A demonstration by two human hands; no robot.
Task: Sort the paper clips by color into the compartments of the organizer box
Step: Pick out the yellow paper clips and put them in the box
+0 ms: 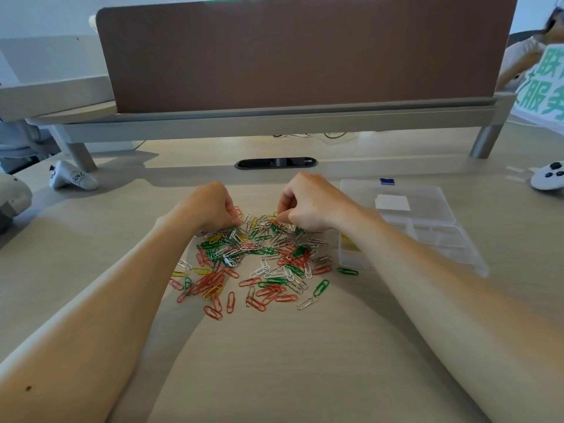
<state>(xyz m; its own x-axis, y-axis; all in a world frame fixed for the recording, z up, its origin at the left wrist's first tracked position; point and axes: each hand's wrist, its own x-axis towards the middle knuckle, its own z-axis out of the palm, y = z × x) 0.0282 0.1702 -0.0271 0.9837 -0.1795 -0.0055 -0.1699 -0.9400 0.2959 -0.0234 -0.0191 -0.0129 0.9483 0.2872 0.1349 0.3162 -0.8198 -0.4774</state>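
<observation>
Loose heap of red, green, yellow, white and silver wire paper clips (259,261) spread on the pale wood-grain bench (274,361) between the two forearms, long axes pointing every way with no shared direction. At the near right edge, one green clip hooked to a silver clip (314,294), lying diagonally from near-left to far-right; another single green clip (348,271) lying almost left-to-right just beside the box corner. Left grip (210,206) curled knuckles-up with fingertips down in the far edge of the heap; cannot tell what, if anything, is caught in it. Right grip (308,203) curled too, thumb and forefinger pinched on a yellow paper clip (275,214) at the heap's far edge. Clear plastic organizer box (427,236) open to the right of the heap, lid laid back, a few yellow clips in its near-left compartment, partly hidden by the right forearm. Beyond: black oval cable slot (276,163), brown partition panel (305,53), white controller (547,178) far right.
</observation>
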